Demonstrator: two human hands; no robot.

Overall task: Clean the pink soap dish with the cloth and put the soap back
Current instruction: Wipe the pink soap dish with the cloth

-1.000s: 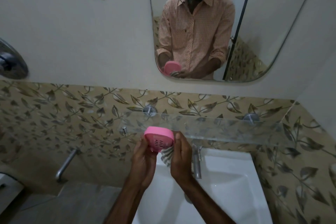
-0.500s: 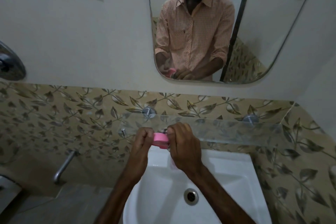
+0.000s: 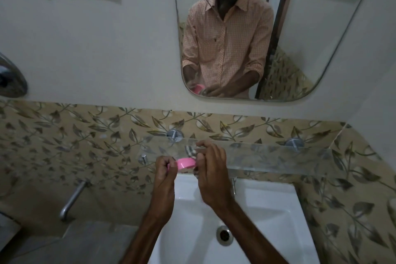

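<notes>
Two hands are seen at the centre of the frame, above the white sink (image 3: 267, 203) and just in front of the glass shelf (image 3: 278, 156). The pink soap dish (image 3: 186, 163) is held between them, edge-on, with its long axis running left to right across the picture. The fingers of the left hand (image 3: 166, 169) are curled and clamped on the left end of the dish. The right hand (image 3: 212, 169) is closed on the striped cloth (image 3: 191, 150), which is pressed against the right end and the upper side of the dish. The wiping is judged to be in progress, and the cloth must be drawn leftward along the dish. No soap is visible, so its place cannot be told
</notes>
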